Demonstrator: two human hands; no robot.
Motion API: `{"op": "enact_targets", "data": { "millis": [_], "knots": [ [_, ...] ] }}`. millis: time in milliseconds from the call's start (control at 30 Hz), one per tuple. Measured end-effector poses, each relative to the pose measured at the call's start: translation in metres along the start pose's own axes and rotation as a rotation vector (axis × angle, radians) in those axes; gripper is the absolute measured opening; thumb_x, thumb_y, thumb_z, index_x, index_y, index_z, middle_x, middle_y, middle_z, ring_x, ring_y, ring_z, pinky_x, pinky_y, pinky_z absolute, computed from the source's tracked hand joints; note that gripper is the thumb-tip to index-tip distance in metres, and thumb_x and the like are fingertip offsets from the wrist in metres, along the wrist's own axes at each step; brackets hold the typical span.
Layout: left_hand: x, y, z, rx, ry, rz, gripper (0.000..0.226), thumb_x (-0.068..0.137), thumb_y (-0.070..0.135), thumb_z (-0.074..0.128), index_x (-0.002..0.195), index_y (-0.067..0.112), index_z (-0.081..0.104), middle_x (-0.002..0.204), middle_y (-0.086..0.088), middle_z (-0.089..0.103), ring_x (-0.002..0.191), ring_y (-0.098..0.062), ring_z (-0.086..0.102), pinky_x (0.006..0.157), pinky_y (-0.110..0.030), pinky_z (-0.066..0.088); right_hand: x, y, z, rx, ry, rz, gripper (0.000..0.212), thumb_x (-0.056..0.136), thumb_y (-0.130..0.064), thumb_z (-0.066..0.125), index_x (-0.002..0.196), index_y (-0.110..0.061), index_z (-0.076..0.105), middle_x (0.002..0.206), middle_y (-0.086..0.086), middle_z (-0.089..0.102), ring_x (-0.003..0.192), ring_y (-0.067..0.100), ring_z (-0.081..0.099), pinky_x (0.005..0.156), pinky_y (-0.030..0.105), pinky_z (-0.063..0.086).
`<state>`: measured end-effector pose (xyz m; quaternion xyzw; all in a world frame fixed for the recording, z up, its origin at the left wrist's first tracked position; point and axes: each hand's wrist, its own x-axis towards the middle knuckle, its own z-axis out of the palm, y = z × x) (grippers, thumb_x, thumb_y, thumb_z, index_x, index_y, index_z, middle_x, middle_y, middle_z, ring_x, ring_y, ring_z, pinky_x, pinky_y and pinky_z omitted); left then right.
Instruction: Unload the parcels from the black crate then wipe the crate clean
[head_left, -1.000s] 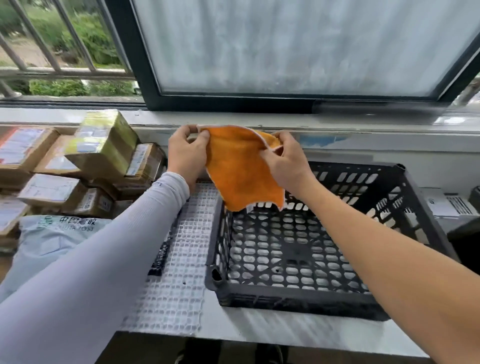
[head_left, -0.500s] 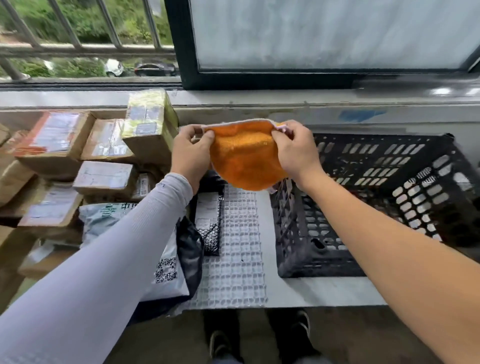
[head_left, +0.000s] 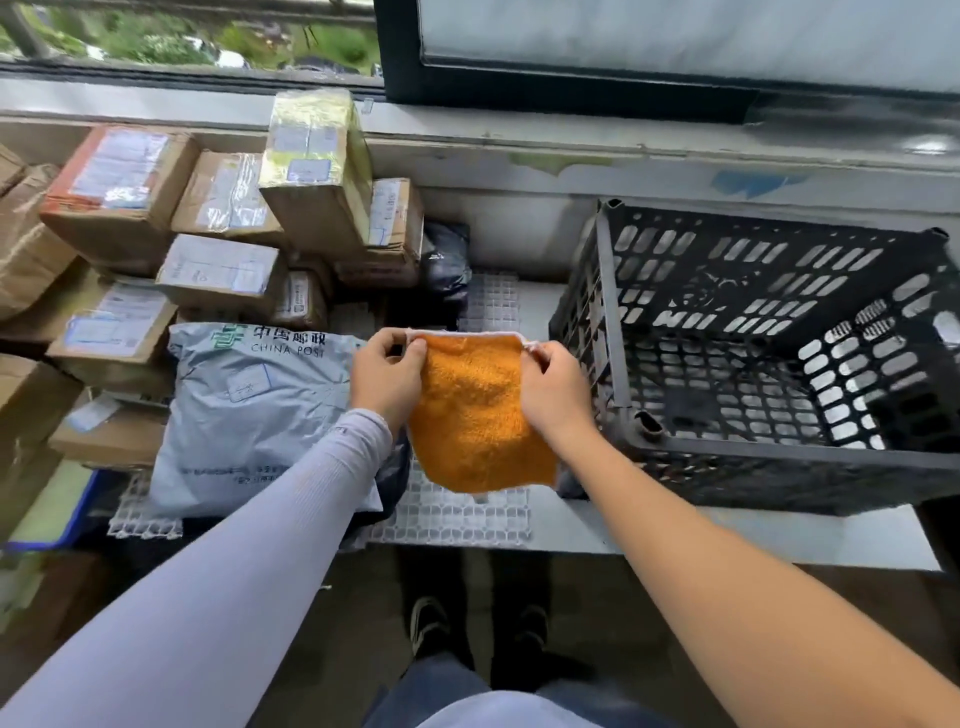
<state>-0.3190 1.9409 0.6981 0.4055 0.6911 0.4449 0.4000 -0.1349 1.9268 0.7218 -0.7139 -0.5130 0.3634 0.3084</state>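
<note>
Head view: you look down at your two hands, which hold an orange cloth (head_left: 480, 415) up between them, over the left part of the desk (head_left: 779, 535).
Left hand (head_left: 387, 376): your fingers (head_left: 415, 353) pinch the cloth's upper left corner; a pale grey sleeve (head_left: 249, 561) covers this arm to the wrist.
Right hand (head_left: 553, 387): your fingers (head_left: 537, 358) pinch the upper right corner; this arm is bare.
Cloth: it hangs flat from its top edge, with a thin white trim along that edge, and its lower edge hangs over a white grid mat (head_left: 452, 514) on the desk.
Black crate (head_left: 769, 358): it stands on the desk just to the right of your right hand, tilted so its open side faces you; only its slotted walls and floor show inside.
Parcels: brown cardboard boxes (head_left: 218, 270) with shipping labels are stacked at the left against the wall below the window sill, one box wrapped in yellow tape (head_left: 311, 166) on top.
Grey mailer (head_left: 244, 415): a soft bag printed "CHINA POST" lies in front of the boxes, just left of your left hand.
Black bag (head_left: 444, 260): it sits behind the cloth, between the boxes and the crate.
Below: your shoes (head_left: 428, 621) show on the floor under the desk edge.
</note>
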Motion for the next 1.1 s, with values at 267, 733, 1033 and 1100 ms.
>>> {"op": "enact_targets", "data": {
  "millis": [267,733,1033,1100],
  "knots": [
    [-0.009,-0.077,0.032,0.221,-0.028,-0.235,0.006,0.101,0.028,0.064,0.100,0.023,0.068,0.103,-0.001,0.068,0.102,-0.027,0.065,0.095,-0.033,0.050,0.006,0.083,0.046,-0.045,-0.060,0.282,0.034,0.110,-0.028,0.044,0.138,-0.013,0.056,0.128,0.007,0.065,0.096,0.018,0.054,0.078,0.029,0.039],
    [0.019,-0.093,0.080,0.144,-0.033,-0.419,0.044,0.105,0.014,0.049,0.148,0.022,0.050,0.095,0.003,0.066,0.072,-0.020,0.062,0.068,-0.027,0.052,0.040,0.118,0.072,-0.105,0.001,0.425,0.032,0.106,-0.017,0.043,0.137,-0.015,0.039,0.127,0.014,0.057,0.103,0.032,0.061,0.084,0.046,0.055],
    [0.014,-0.051,0.078,0.075,-0.080,-0.381,0.048,0.104,0.024,0.055,0.151,0.023,0.050,0.128,-0.002,0.065,0.114,-0.025,0.062,0.109,-0.037,0.045,0.038,0.080,0.062,-0.107,-0.152,0.411,0.053,0.101,-0.023,0.044,0.154,-0.022,0.039,0.142,0.009,0.055,0.113,0.033,0.063,0.093,0.048,0.057],
    [0.013,-0.037,0.074,0.053,-0.075,-0.364,0.045,0.103,0.025,0.055,0.148,0.023,0.053,0.141,-0.005,0.061,0.121,-0.024,0.060,0.112,-0.040,0.044,0.038,0.063,0.059,-0.058,-0.204,0.379,0.054,0.100,-0.028,0.047,0.154,-0.024,0.040,0.143,0.009,0.056,0.110,0.031,0.066,0.089,0.043,0.057]
  ]
}}
